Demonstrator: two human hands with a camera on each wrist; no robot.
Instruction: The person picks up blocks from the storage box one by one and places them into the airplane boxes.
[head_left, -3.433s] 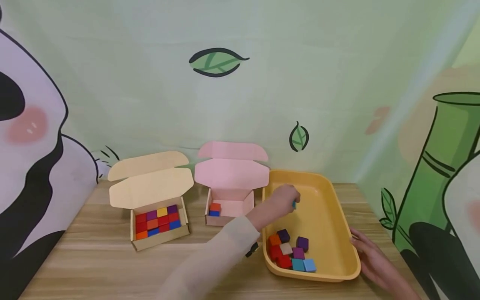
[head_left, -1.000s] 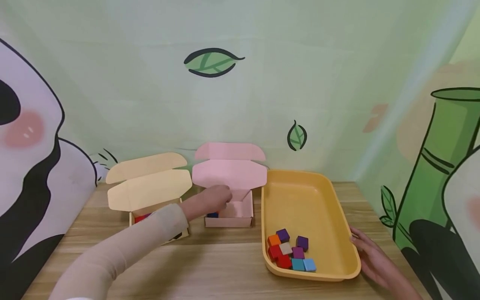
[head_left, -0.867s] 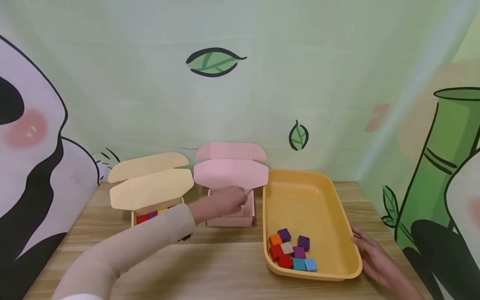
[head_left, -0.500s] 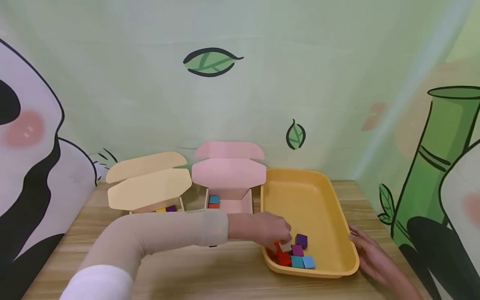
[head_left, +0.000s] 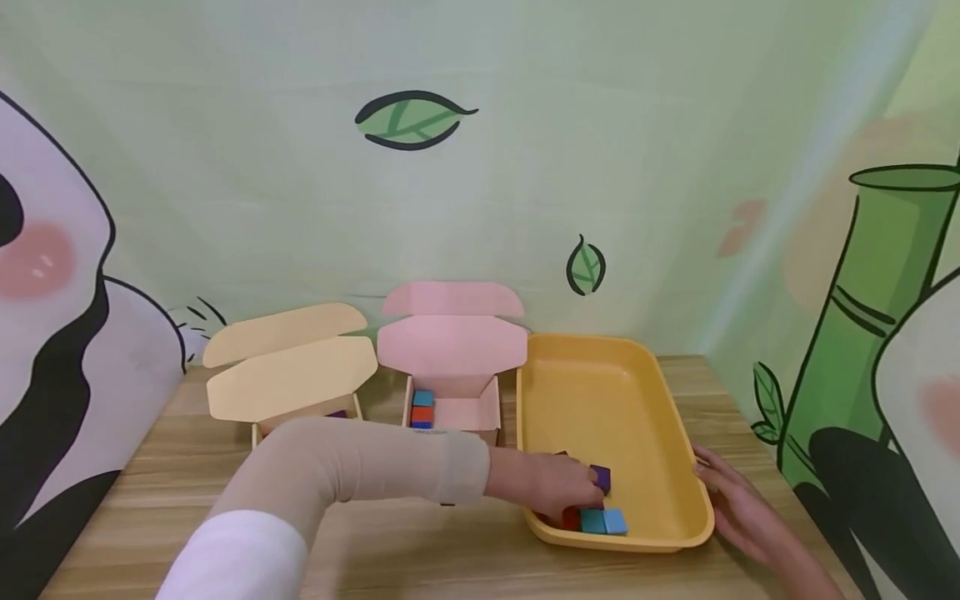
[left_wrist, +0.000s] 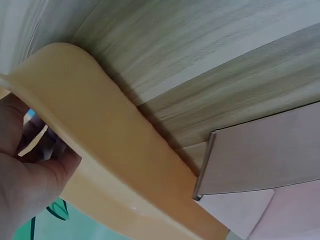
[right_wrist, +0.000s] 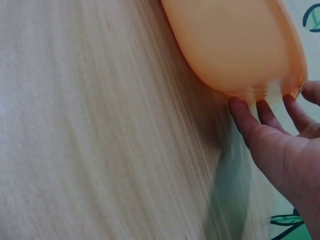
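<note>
My left hand (head_left: 562,483) reaches down into the yellow tray (head_left: 637,392) with bent fingers, over the cubes at its near left corner. Seen from the left wrist, the hand (left_wrist: 35,165) passes over the tray's rim; whether the fingers pinch a cube is hidden. Around the fingertips lie a dark purple cube (head_left: 602,478), a red cube (head_left: 572,518), a teal cube (head_left: 592,522) and a light blue cube (head_left: 615,522). The hand covers other cubes. My right hand (head_left: 742,508) touches the tray's right outer side, fingertips against the wall in the right wrist view.
Left of the tray stands an open pink box (head_left: 487,412); a blue cube (head_left: 422,398), a red one (head_left: 422,413) and a darker blue one line its left side. A cream box (head_left: 292,379) stands farther left, mostly behind my left sleeve (head_left: 360,458).
My left hand carried a teal cube from the tray into the pink box, let it go, and came back to the tray's cubes. The right hand keeps its place at the tray's side.
</note>
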